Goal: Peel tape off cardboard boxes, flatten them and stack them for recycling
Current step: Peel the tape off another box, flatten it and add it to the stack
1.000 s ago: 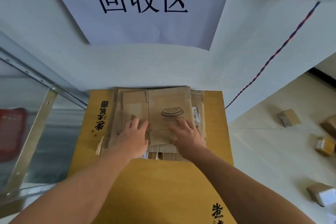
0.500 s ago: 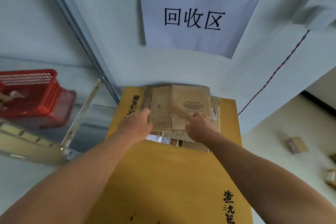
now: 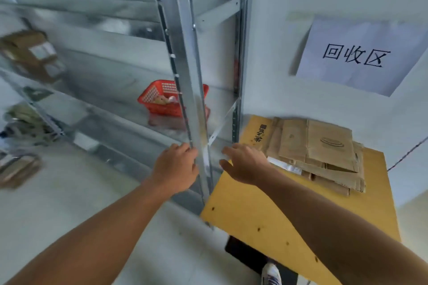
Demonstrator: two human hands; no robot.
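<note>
Flattened boxes (image 3: pixel 328 146) lie stacked on yellow board (image 3: pixel 254 210) by wall, under paper sign (image 3: pixel 361 58). R hand (image 3: pixel 245 164) near stack, fingers spread, empty. L hand (image 3: pixel 176 169) loosely curled beside shelf post (image 3: pixel 185 76), holding nothing.

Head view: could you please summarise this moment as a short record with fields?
Left hand: empty, fingers loosely curled, by the shelf upright
Right hand: open, empty, over the yellow board's left edge
Cardboard stack: flattened, lying on the yellow board, neither hand touching
Red basket: on the metal shelf, behind the upright
Sign: paper on the wall above the stack
</note>
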